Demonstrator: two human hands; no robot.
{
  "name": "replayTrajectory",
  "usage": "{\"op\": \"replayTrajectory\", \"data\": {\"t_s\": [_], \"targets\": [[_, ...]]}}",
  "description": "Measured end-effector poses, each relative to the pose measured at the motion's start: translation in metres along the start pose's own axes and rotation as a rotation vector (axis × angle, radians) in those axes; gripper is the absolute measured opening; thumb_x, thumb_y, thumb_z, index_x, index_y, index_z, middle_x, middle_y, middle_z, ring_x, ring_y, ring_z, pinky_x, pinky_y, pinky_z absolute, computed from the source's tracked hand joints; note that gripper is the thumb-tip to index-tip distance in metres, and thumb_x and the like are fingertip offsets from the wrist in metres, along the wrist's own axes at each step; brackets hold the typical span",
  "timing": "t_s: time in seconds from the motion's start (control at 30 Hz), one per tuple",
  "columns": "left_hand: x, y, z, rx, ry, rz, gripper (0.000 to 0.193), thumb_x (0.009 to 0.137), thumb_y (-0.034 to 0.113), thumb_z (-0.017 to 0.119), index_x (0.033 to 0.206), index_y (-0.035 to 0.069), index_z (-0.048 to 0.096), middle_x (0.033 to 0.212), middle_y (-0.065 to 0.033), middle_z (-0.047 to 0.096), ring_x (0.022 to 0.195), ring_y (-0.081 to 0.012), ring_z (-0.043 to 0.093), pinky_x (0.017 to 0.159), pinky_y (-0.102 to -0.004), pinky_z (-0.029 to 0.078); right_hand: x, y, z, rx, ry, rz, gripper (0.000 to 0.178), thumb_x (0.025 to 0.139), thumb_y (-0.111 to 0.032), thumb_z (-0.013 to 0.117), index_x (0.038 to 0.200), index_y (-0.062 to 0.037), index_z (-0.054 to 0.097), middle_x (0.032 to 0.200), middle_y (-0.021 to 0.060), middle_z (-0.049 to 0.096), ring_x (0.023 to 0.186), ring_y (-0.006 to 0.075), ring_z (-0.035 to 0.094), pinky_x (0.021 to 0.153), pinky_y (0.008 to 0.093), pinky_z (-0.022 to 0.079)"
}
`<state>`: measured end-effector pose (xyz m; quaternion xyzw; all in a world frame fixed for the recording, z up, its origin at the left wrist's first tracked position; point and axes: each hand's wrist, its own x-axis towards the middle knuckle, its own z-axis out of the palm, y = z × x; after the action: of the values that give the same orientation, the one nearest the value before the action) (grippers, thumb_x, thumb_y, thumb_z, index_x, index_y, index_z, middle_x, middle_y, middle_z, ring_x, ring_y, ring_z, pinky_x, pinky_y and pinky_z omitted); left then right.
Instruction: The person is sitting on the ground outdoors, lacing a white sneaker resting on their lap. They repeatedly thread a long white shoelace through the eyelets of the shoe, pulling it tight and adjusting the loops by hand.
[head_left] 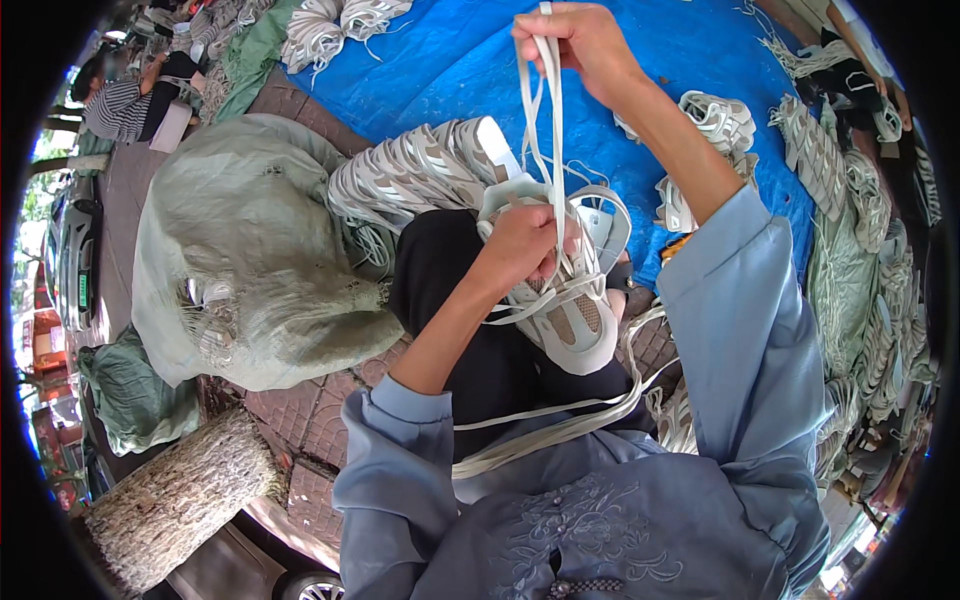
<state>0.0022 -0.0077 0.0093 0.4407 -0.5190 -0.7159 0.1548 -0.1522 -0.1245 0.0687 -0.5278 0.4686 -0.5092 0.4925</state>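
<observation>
1. Right hand (575,45), top centre, grips white laces (556,130).
2. Left hand (518,245), closed, partly hides the shoe (583,345) at frame centre; what it grips is unclear.
3. The top edge cuts off the blue sheet (440,75).

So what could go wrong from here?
1. Several strands of white lace run close together up to the raised right hand; they could twist or tangle.
2. The shoe seems to rest on the dark-clothed legs, with the left hand at it; a hard pull might shift it.
3. Loose laces lie across the lap and could snag.
</observation>
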Motion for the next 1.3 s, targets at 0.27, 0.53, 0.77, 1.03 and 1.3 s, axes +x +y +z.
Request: {"op": "replayTrajectory", "data": {"t_s": [0.27, 0.53, 0.77, 1.03, 1.3], "targets": [[-0.043, -0.032, -0.001, 0.736, 0.438, 0.49, 0.008, 0.074, 0.011, 0.057, 0.075, 0.003, 0.055, 0.064, -0.0071, 0.055, 0.053, -0.0179, 0.056, 0.047, -0.0293, 0.043, -0.005, 0.047, -0.071, -0.705, 0.143, -0.152, 0.022, 0.072, -0.023, 0.063, 0.062, -0.0031, 0.06, 0.05, 0.0031, 0.054, 0.041, 0.0076, 0.049, 0.039, 0.0214, 0.038], [-0.068, -0.058, 0.026, 1.165, 0.541, 0.579, 0.012, 0.064, 0.004, 0.06, 0.065, 0.007, 0.048, 0.06, -0.0056, 0.049, 0.057, -0.0227, 0.053, 0.049, -0.0334, 0.044, -0.031, 0.055, -0.068, -1.635, 0.125, -0.464, 0.01, 0.063, -0.017, 0.061, 0.066, -0.0076, 0.061, 0.066, 0.006, 0.058, 0.067, 0.0221, 0.059, 0.058, 0.0328, 0.049], [-0.067, -0.05, 0.024, 0.948, 0.49, 0.586, 0.012, 0.064, 0.001, 0.059, 0.067, 0.006, 0.049, 0.062, -0.0059, 0.05, 0.058, -0.0232, 0.053, 0.048, -0.034, 0.044, -0.135, 0.062, 0.007, -0.965, -0.676, -0.605, 0.012, 0.052, -0.007, 0.062, 0.063, -0.0118, 0.059, 0.066, 0.0004, 0.054, 0.078, 0.0188, 0.052, 0.069, 0.0315, 0.041], [-0.074, -0.048, 0.028, 1.03, 0.582, 0.609, 0.015, 0.063, 0.005, 0.065, 0.076, 0.008, 0.058, 0.066, -0.0056, 0.052, 0.061, -0.0217, 0.054, 0.051, -0.0318, 0.045, -0.139, 0.061, 0.015, -1.047, -0.754, -0.613, 0.005, 0.058, -0.011, 0.056, 0.054, -0.011, 0.058, 0.058, 0.004, 0.054, 0.071, 0.0208, 0.052, 0.071, 0.033, 0.036], [-0.059, -0.045, 0.03, 1.253, 0.525, 0.529, 0.011, 0.063, 0.007, 0.064, 0.068, 0.008, 0.054, 0.065, -0.0045, 0.05, 0.061, -0.022, 0.053, 0.052, -0.0317, 0.045, -0.126, 0.061, 0.002, -0.852, -0.721, -0.327, 0.006, 0.052, -0.012, 0.061, 0.058, -0.0089, 0.062, 0.054, 0.0088, 0.056, 0.048, 0.023, 0.052, 0.05, 0.0306, 0.041]]}}
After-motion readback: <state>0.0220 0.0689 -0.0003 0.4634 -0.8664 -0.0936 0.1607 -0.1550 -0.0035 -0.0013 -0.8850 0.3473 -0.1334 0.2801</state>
